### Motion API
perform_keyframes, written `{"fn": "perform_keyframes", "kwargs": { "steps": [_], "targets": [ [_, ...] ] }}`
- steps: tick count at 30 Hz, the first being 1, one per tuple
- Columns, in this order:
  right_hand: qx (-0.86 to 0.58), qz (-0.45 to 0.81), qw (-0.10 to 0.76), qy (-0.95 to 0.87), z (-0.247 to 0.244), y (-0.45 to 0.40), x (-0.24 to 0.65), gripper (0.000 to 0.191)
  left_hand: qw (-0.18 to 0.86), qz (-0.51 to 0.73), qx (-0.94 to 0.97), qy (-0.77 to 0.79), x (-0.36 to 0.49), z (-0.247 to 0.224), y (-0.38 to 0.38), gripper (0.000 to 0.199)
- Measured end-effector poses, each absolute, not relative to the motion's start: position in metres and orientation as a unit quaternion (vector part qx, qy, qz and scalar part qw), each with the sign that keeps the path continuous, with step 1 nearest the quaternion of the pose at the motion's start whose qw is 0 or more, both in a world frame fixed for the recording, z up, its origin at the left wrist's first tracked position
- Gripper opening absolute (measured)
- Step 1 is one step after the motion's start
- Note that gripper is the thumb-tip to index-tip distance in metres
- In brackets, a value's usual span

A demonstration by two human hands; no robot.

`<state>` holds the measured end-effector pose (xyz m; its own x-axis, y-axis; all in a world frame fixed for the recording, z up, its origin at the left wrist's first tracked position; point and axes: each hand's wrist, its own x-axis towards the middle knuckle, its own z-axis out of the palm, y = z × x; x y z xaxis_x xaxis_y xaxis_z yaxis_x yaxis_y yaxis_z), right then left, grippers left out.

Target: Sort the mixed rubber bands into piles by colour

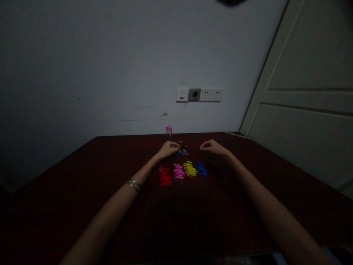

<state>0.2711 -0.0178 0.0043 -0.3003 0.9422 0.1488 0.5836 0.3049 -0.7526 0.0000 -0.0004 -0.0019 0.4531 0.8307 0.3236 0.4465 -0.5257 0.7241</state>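
My left hand [168, 149] reaches to the left edge of a mixed heap of small coloured bands [182, 152], its fingers pinched together; whatever is between them is too small to make out. To the right of that heap, my right hand [213, 146] is also closed in a pinch, with a tiny dark thing at its fingertips that I cannot name. Nearer to me lie separate piles of bands in a row: red [164, 176], pink [179, 172], yellow [190, 169] and blue [202, 169]. A dark patch [213, 168] beside the blue pile is too dim to tell.
Behind my left hand stands a small clear bottle with a pink cap [168, 128]. The dark red table [82, 165] meets a pale wall with sockets [211, 95]. A panelled door [309, 95] rises on the right. The light is dim.
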Motion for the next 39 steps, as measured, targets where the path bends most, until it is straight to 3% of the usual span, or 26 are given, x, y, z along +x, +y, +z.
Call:
{"fn": "perform_keyframes", "kwargs": {
  "steps": [7, 14, 18, 25, 28, 39],
  "targets": [
    [-0.522, 0.361, 0.127, -0.762, 0.000, -0.018, 0.317, 0.019, 0.304, 0.315, 0.802, 0.407, 0.001, -0.006, 0.000, 0.029],
    [-0.527, 0.393, 0.068, -0.750, -0.003, -0.017, 0.315, 0.020, 0.301, 0.302, 0.803, 0.417, 0.000, -0.007, 0.000, 0.027],
    [-0.527, 0.409, 0.128, -0.734, -0.002, -0.023, 0.319, 0.017, 0.298, 0.298, 0.804, 0.419, 0.000, -0.008, 0.001, 0.025],
    [-0.562, 0.373, 0.384, -0.631, -0.018, -0.018, 0.321, 0.030, 0.234, 0.268, 0.839, 0.412, 0.011, -0.008, 0.000, 0.024],
    [-0.562, 0.319, 0.453, -0.614, -0.026, -0.009, 0.317, 0.030, 0.196, 0.230, 0.864, 0.402, 0.024, -0.009, -0.003, 0.023],
    [-0.599, 0.220, 0.479, -0.603, -0.054, 0.004, 0.310, 0.030, 0.130, 0.182, 0.871, 0.436, 0.057, -0.015, 0.019, 0.018]
  ]
}}
